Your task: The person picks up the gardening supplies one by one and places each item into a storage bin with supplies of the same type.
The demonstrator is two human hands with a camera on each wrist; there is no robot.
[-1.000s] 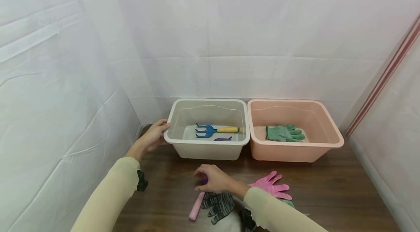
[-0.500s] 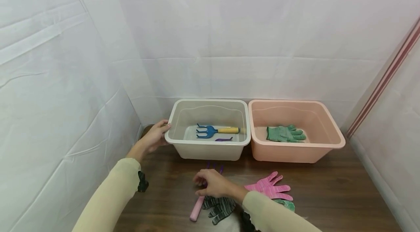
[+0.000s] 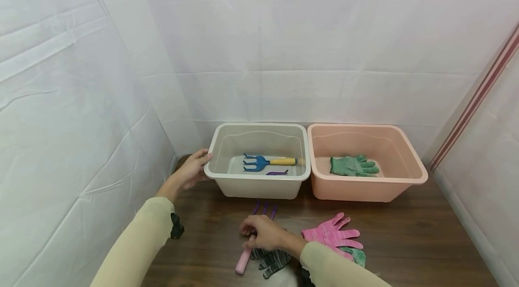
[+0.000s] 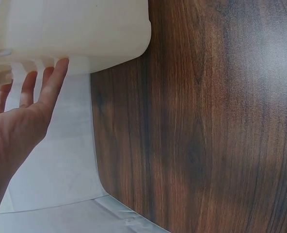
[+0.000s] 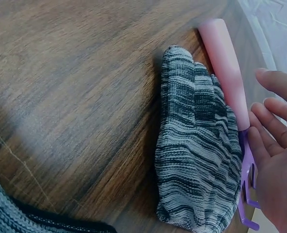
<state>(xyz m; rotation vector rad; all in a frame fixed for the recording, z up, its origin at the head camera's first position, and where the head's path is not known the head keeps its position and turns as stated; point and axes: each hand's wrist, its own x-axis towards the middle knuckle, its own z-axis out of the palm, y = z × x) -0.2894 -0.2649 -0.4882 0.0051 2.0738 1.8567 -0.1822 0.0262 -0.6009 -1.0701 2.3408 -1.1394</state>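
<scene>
My left hand [image 3: 190, 170] touches the left side of a light grey bin [image 3: 259, 189]. In the left wrist view its fairly straight fingers rest against the bin's outer wall [image 4: 95, 29]. My right hand [image 3: 265, 233] is over a hand rake with a pink handle [image 3: 243, 262] and purple tines [image 3: 265, 208]. The right wrist view shows thumb and fingers apart, fingertips beside the neck of the rake [image 5: 226, 68]. A black-and-grey striped knit glove [image 5: 197, 145] lies alongside the rake, partly under my right hand in the head view.
Inside the grey bin are a blue hand rake [image 3: 256, 163] with a yellow handle and a purple piece [image 3: 277, 173]. A peach bin [image 3: 369, 190] beside it holds a green glove [image 3: 353, 166]. A pink glove [image 3: 330, 235] partly covers another green glove [image 3: 357, 255] on the wooden table [image 3: 421, 237].
My right hand has shifted slightly over the hand rake, leaving the purple tines in sight. My left hand stays at the grey bin.
</scene>
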